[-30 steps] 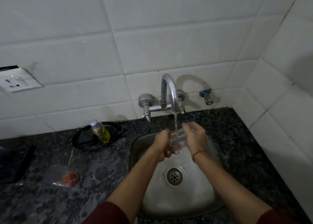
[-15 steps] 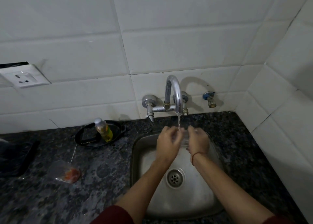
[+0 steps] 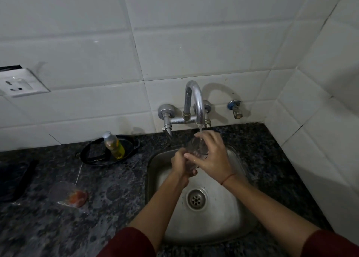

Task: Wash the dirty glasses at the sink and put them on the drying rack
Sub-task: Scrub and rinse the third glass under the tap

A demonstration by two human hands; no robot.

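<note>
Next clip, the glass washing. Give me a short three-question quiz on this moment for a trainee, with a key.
1. True or false: water runs from the curved chrome tap onto the clear drinking glass.
2. Who holds the glass over the stainless steel sink? A. only the left one; B. only the right one; C. both.
3. Fill in: the small bottle of yellow liquid stands to the ____ of the sink.

Key:
1. True.
2. C: the left hand and the right hand both grip it.
3. Left.
</note>
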